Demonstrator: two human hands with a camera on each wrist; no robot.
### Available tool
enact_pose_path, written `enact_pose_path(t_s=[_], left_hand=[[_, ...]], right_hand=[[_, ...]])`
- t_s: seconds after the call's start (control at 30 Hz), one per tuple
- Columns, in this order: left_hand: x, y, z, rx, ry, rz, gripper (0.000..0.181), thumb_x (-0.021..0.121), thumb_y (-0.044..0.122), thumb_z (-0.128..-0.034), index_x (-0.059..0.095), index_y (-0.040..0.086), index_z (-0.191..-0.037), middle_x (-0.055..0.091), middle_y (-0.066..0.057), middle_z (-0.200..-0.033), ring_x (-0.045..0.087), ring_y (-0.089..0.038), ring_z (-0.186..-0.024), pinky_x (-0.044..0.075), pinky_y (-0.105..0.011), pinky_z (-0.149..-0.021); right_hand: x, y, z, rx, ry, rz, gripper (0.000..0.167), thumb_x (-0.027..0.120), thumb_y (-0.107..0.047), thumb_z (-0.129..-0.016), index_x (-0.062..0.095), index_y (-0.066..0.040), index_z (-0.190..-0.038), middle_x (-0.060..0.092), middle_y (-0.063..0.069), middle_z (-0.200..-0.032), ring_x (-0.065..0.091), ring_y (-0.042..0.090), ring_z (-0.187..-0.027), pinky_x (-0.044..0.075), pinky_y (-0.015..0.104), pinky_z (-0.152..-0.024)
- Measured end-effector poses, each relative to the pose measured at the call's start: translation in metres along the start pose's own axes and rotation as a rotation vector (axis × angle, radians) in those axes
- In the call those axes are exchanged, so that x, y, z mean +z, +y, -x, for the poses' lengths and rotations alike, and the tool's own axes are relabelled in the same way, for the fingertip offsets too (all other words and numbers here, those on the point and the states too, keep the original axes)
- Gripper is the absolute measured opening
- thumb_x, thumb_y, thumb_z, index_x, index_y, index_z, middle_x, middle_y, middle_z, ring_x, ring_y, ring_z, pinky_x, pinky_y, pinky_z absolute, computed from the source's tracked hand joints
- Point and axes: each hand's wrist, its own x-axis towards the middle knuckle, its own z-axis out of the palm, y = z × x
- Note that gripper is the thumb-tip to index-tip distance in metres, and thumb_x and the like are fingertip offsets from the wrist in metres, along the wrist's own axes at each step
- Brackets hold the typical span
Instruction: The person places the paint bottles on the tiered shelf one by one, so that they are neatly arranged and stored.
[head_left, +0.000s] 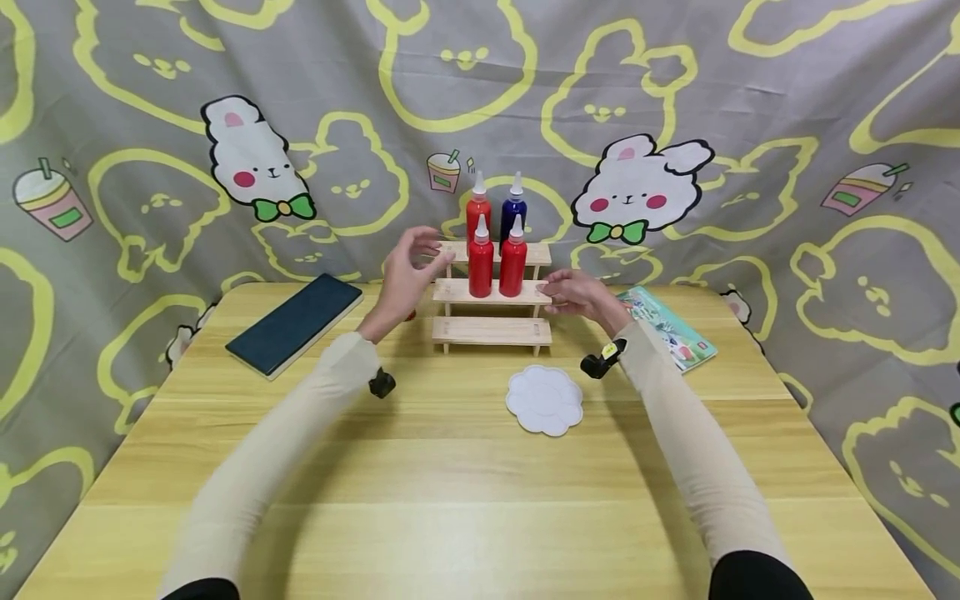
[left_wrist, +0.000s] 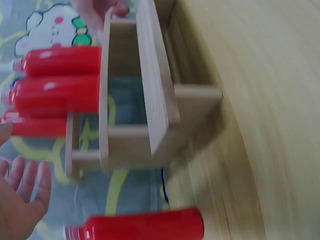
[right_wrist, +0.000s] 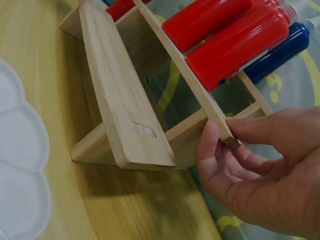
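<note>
A three-tier wooden stand (head_left: 491,331) is at the back of the table. Two red squeeze bottles (head_left: 481,268) stand on its middle tier; a red bottle (head_left: 477,208) and a dark blue bottle (head_left: 513,208) are on the top one. My right hand (head_left: 581,296) pinches the right end of the middle shelf (right_wrist: 207,107) between thumb and fingers. Beside the stand's upper left, my left hand (head_left: 408,271) has its fingers spread, holding nothing. Another red bottle (left_wrist: 145,226) stands on the table left of the stand, mostly hidden behind that hand in the head view.
A white flower-shaped palette (head_left: 544,400) lies in front of the stand, toward the right. At the left is a dark-covered book (head_left: 296,323). A turquoise illustrated book (head_left: 675,329) lies behind the right forearm. A patterned grey cloth (head_left: 465,92) hangs behind the table.
</note>
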Motion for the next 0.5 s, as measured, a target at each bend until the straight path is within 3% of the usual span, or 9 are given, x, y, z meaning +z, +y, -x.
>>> enact_pose_path(t_s=[0.07,0.17,0.3,0.5], left_hand=[[-0.011,-0.002,0.001,0.02,0.041,-0.013,0.043,0.077,0.017,-0.0971,0.059,0.0,-0.132,0.066,-0.022,-0.123,0.066,-0.027,-0.112,0.056,-0.028,-0.091],[-0.028,-0.006,0.003,0.054,0.086,-0.021,0.04,0.076,0.017,-0.098,0.061,-0.001,-0.13,0.067,-0.018,-0.12,0.066,-0.025,-0.109,0.054,-0.027,-0.09],[-0.047,-0.014,0.007,0.074,0.097,-0.031,0.04,0.075,0.017,-0.0991,0.06,-0.001,-0.132,0.065,-0.018,-0.122,0.064,-0.03,-0.11,0.053,-0.039,-0.098],[-0.063,-0.033,0.016,0.034,0.12,-0.106,0.042,0.073,0.014,-0.0993,0.057,-0.003,-0.134,0.058,-0.025,-0.131,0.059,-0.041,-0.118,0.05,-0.052,-0.105]], right_hand=[[0.0,-0.001,0.0,0.002,0.002,-0.001,0.028,0.06,-0.007,-0.105,0.045,-0.002,-0.128,0.052,0.009,-0.118,0.058,0.009,-0.072,0.059,0.02,-0.071],[0.001,-0.001,0.0,0.009,0.004,0.002,0.026,0.06,-0.007,-0.105,0.046,-0.002,-0.127,0.052,0.008,-0.118,0.057,0.009,-0.072,0.059,0.02,-0.071],[0.001,-0.002,0.001,0.014,0.009,0.002,0.026,0.06,-0.007,-0.105,0.045,-0.003,-0.126,0.051,0.008,-0.117,0.056,0.009,-0.073,0.059,0.02,-0.071],[0.0,-0.002,0.001,0.012,0.001,-0.004,0.027,0.06,-0.007,-0.105,0.045,-0.003,-0.127,0.052,0.008,-0.117,0.057,0.008,-0.072,0.059,0.02,-0.071]])
